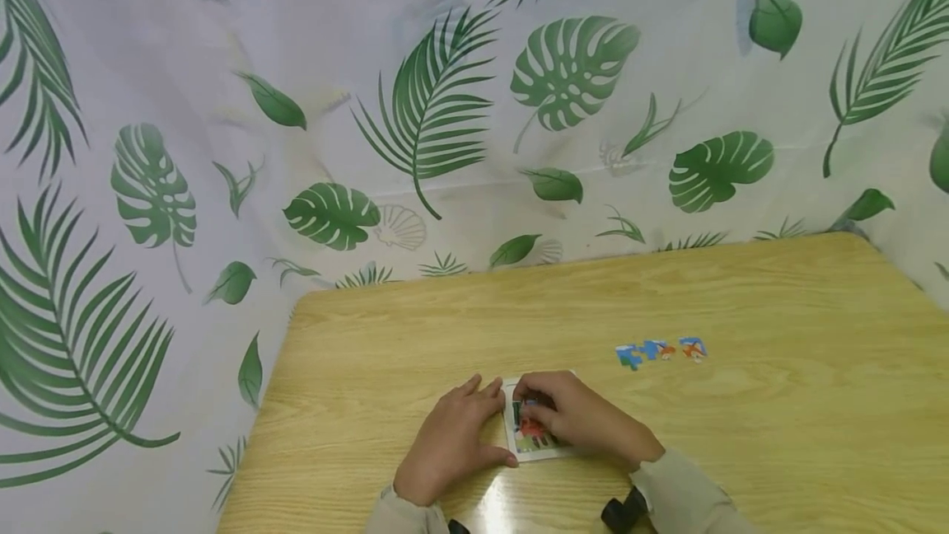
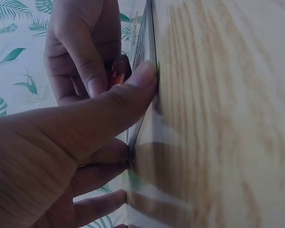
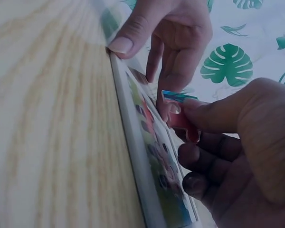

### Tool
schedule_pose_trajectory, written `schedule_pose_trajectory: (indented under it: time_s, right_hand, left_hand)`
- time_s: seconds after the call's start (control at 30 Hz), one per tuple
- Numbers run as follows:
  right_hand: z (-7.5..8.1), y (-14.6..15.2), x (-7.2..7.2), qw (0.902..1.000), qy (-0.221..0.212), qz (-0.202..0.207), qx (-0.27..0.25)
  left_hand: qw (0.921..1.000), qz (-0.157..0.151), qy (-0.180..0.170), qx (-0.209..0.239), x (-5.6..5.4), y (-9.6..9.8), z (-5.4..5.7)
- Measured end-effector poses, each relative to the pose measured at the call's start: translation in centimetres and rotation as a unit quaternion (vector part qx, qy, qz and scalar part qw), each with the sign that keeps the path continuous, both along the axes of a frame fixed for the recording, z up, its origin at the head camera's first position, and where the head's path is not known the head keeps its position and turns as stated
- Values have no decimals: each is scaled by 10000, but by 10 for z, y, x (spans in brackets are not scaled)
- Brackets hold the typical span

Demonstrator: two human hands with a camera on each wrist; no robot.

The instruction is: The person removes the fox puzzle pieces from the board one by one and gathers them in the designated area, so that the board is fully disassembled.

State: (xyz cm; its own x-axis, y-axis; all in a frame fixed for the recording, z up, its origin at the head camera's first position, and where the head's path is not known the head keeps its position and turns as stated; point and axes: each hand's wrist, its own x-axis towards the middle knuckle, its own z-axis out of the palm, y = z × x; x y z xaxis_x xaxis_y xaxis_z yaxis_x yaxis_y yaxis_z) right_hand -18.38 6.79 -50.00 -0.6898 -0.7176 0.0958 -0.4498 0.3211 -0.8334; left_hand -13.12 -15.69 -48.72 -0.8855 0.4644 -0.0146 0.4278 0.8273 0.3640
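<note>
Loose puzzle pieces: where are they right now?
Head view: the loose puzzle pieces lie in a row on the table, right of and beyond both hands.

Left wrist: my 2 hands at the puzzle tray's edge.

My left hand (image 2: pixel 61 156) presses its thumb against the thin edge of the puzzle tray (image 2: pixel 145 42) on the wooden table (image 2: pixel 223 118). Beyond it my right hand (image 2: pixel 83 47) curls over the tray; leaf-print cloth (image 2: pixel 14 61) behind.

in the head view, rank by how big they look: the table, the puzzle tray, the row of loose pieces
1. table
2. puzzle tray, though both hands cover much of it
3. row of loose pieces, looks slightly smaller than the tray; close call
</note>
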Motion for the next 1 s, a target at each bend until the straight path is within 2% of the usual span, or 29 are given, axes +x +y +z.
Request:
schedule_pose_trajectory:
  time_s: [0.23,0.47,0.67,0.8,1.0]
  right_hand:
    - [9,16,-8,9995,-296,22,108]
    - [16,48,-19,9991,-252,-293,165]
    - [25,77,-27,9992,-190,-299,195]
    - [25,95,-33,9989,-76,-382,265]
    - [25,117,-36,9966,-132,-721,370]
  left_hand:
    - [10000,23,-48,-39,-3,0,2]
    - [10000,59,-32,-16,-3,1,0]
    - [10000,62,-31,-5,-2,1,-1]
    - [10000,70,-17,-11,-2,0,-1]
    - [9999,88,-112,-4,-1,0,-1]
